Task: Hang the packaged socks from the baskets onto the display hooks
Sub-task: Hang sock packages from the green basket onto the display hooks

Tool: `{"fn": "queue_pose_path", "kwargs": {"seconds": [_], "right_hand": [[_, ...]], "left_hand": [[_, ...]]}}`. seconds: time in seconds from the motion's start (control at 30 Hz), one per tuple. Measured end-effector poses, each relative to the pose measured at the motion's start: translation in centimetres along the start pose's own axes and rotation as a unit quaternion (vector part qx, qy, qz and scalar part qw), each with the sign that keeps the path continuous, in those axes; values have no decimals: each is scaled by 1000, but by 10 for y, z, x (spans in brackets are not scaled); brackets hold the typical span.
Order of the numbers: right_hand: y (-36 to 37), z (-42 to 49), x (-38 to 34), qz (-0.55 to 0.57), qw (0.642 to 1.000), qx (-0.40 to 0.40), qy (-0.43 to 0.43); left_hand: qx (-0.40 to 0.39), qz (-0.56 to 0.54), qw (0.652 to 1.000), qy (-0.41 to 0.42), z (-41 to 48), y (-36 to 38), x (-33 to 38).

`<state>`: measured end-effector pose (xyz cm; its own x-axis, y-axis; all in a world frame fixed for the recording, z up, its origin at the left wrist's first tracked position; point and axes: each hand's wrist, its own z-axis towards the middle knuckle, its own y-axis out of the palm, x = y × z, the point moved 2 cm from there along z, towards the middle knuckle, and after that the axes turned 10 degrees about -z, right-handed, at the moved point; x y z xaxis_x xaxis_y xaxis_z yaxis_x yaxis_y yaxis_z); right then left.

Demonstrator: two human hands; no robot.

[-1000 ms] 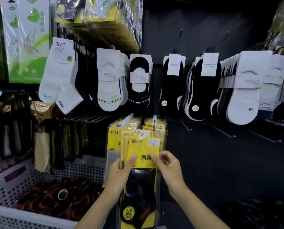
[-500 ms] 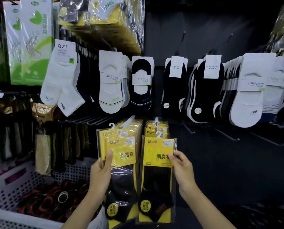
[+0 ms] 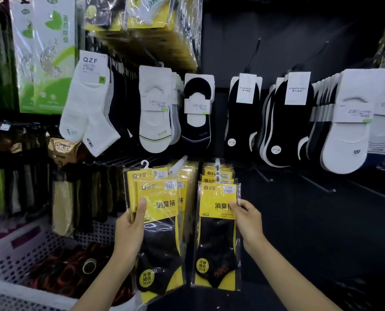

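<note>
My left hand [image 3: 129, 230] grips a small stack of yellow-and-black sock packs [image 3: 157, 212], thumb across the front card; white hanger hooks stick up from their tops. My right hand [image 3: 246, 221] pinches the right edge of the front yellow sock pack [image 3: 216, 234], which hangs at the front of a row of like packs on a display hook [image 3: 217, 163]. Another filled hook [image 3: 179, 163] with the same packs sits just behind the left stack.
A white perforated basket [image 3: 14, 254] with dark red-and-black goods stands low left. White and black socks [image 3: 155, 111] hang in rows above. Bare black hooks [image 3: 317, 185] jut from the dark panel to the right.
The single bundle held by both hands has split: my left hand carried its stack leftward, while my right hand stays on the front pack on the right hook.
</note>
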<state>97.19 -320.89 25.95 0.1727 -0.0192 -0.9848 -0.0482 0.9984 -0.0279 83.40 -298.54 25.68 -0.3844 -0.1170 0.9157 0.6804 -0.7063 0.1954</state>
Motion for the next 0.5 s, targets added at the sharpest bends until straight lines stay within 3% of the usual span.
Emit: {"fn": "queue_pose_path", "kwargs": {"seconds": [0.4,0.5], "right_hand": [[-5,29,28,-13,990,114,78],[-8,10,27,-1,998,51,45]], "left_hand": [[-49,-27,998,-1,-10,17,-7],[-79,-49,996,-16,-13,22,-15]]}}
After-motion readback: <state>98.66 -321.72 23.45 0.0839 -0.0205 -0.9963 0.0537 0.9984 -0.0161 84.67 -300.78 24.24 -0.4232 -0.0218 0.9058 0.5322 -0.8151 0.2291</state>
